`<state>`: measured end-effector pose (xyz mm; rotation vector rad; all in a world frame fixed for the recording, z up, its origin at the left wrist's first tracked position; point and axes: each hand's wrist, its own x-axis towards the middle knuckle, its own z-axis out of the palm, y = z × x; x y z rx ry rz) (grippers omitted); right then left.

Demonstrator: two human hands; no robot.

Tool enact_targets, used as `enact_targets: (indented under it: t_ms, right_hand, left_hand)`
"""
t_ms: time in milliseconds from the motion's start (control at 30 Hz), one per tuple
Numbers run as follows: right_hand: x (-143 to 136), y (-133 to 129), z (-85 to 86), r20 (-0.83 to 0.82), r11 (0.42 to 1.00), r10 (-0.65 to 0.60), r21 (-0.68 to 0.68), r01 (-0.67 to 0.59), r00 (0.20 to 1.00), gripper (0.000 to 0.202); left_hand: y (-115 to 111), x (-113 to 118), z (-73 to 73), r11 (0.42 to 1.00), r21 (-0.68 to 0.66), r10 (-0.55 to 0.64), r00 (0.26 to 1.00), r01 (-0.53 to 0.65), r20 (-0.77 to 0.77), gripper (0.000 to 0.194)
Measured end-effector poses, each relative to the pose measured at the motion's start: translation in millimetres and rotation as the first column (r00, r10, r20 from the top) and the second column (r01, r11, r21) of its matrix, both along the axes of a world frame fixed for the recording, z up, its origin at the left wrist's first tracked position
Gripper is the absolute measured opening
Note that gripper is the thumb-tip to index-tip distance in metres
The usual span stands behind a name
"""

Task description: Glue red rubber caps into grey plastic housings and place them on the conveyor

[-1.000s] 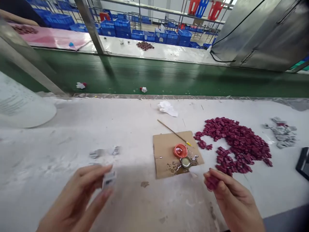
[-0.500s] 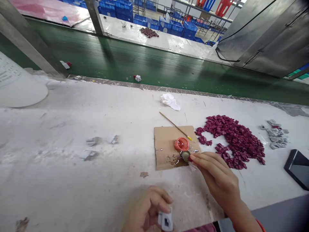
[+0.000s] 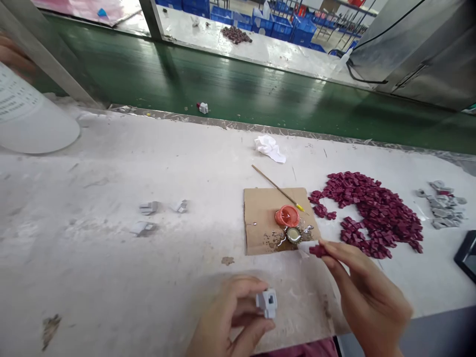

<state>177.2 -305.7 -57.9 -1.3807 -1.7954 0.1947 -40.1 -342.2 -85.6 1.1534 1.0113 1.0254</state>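
Note:
Near the front edge, my left hand [image 3: 238,317] grips a light grey plastic part [image 3: 267,302] with a small dark square hole facing up. My right hand [image 3: 366,287] pinches a small maroon plastic piece [image 3: 318,250] by its end, just right of a bottle cap [image 3: 293,235]. The cap lies on a cardboard square [image 3: 260,198] wet with clear liquid. Behind it stands a small red cup [image 3: 287,216] with liquid inside. A thin stick with a yellow tip [image 3: 278,187] rests across the cardboard's back edge.
Maroon pieces [image 3: 375,208] are heaped to the right, with grey parts [image 3: 444,206] beyond. Several grey parts [image 3: 148,208] lie left. Crumpled tissue [image 3: 270,148] sits behind the cardboard. A green conveyor belt [image 3: 260,94] carries a grey-and-maroon part [image 3: 203,107]. A white bucket [image 3: 37,119] stands left.
My right hand has drawn back from the cap, rightward, with the maroon piece. My left hand has raised and turned the grey part. On the belt, the joined part has shifted left.

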Motion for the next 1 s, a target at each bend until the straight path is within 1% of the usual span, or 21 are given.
enact_targets:
  t_ms: [33, 67, 100, 133, 200, 267, 333, 433, 500, 600, 800, 1000]
  right_hand:
    - [-3, -9, -1.2, -0.048, 0.999, -0.004, -0.033, 0.002, 0.999, 0.033]
    - [-7, -17, -2.9, -0.089, 0.998, 0.007, -0.064, -0.013, 0.996, 0.032]
    - [-11, -25, -5.0, -0.126, 0.996, 0.031, -0.085, -0.042, 0.992, 0.031]
    - [-15, -32, -7.5, -0.160, 0.992, 0.054, -0.108, -0.072, 0.986, 0.030]
    - [-23, -41, -13.1, -0.201, 0.982, 0.086, -0.148, -0.117, 0.976, 0.027]
    - [-29, -45, -18.1, -0.208, 0.975, 0.107, -0.168, -0.144, 0.972, 0.026]
    - [-32, -45, -21.6, -0.191, 0.972, 0.146, -0.156, -0.177, 0.971, 0.027]
    - [-34, -44, -23.4, -0.154, 0.966, 0.183, -0.156, -0.207, 0.971, 0.029]
    - [-34, -45, -23.3, -0.132, 0.960, 0.193, -0.177, -0.215, 0.972, 0.029]
    - [-34, -45, -22.7, -0.115, 0.956, 0.217, -0.176, -0.235, 0.969, 0.027]
    - [-34, -41, -18.0, -0.057, 0.951, 0.285, -0.108, -0.289, 0.957, 0.026]
    - [-35, -45, -14.6, 0.055, 0.936, 0.341, -0.108, -0.334, 0.939, 0.040]
  left_hand:
    - [3, -3, -2.4, 0.991, 0.126, -0.022, 0.989, 0.040, -0.144, 0.031]
    - [6, -6, -4.5, 0.966, 0.242, -0.018, 0.961, 0.087, -0.275, 0.036]
    - [9, -8, -6.2, 0.935, 0.332, 0.006, 0.928, 0.127, -0.373, 0.038]
    - [10, -9, -7.4, 0.907, 0.392, 0.033, 0.902, 0.154, -0.431, 0.037]
    - [11, -8, -8.8, 0.880, 0.448, 0.080, 0.879, 0.160, -0.470, 0.033]
    - [10, -6, -9.3, 0.875, 0.461, 0.103, 0.875, 0.146, -0.473, 0.032]
    - [8, -4, -9.6, 0.880, 0.458, 0.118, 0.876, 0.126, -0.468, 0.030]
    - [7, -4, -9.4, 0.887, 0.448, 0.128, 0.877, 0.107, -0.463, 0.028]
    - [7, -4, -8.6, 0.885, 0.455, 0.138, 0.880, 0.096, -0.454, 0.027]
    - [9, -2, -6.9, 0.879, 0.473, 0.167, 0.892, 0.059, -0.421, 0.025]
    - [12, -1, -5.0, 0.877, 0.479, 0.192, 0.898, 0.023, -0.395, 0.025]
    - [13, -1, -4.8, 0.879, 0.476, 0.182, 0.899, 0.033, -0.398, 0.024]
